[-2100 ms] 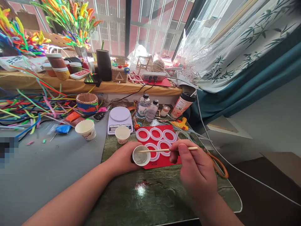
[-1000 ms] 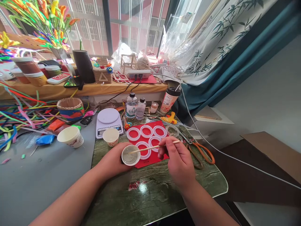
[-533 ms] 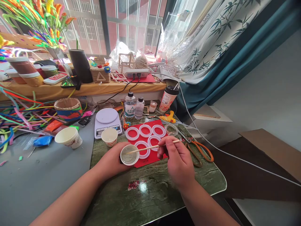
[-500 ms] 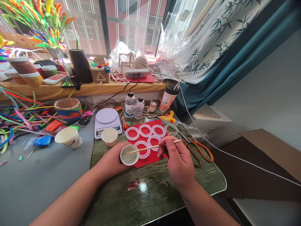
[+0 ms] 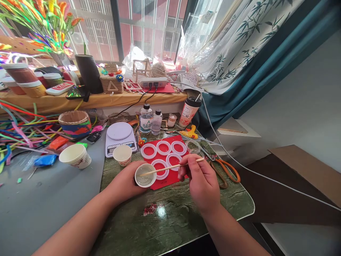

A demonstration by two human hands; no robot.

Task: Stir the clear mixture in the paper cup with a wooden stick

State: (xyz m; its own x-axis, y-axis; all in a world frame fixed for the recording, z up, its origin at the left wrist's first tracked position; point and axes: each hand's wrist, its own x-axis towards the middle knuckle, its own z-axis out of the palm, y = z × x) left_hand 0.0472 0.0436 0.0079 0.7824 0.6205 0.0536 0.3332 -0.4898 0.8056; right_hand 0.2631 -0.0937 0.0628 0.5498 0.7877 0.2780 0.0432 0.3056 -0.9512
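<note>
My left hand (image 5: pixel 127 182) is wrapped round a small paper cup (image 5: pixel 145 184), its mouth tipped toward me, with clear liquid inside. Between the closed fingers of my right hand (image 5: pixel 200 177) is a thin wooden stick (image 5: pixel 170 167). The stick slants down to the left and its tip dips into the liquid. Just beyond my hands, several white ring-shaped molds (image 5: pixel 149 151) lie on a red sheet (image 5: pixel 157 184). A second paper cup (image 5: pixel 122 155) stands beyond my left hand, in front of a white kitchen scale (image 5: pixel 119 131).
Behind the molds stand a labelled bottle (image 5: pixel 146 121), a smaller bottle (image 5: pixel 156 122) and a lidded drink cup (image 5: pixel 189 112). A yellow glue gun (image 5: pixel 192 132) and orange-handled scissors (image 5: pixel 229 170) lie to the right. Stacked paper cups (image 5: pixel 76 156) and blue clay (image 5: pixel 45 160) are at left.
The whole view has shifted slightly, with things appearing a little further left. Both hands keep their grips, and the stick stays in the cup at nearly the same slant.
</note>
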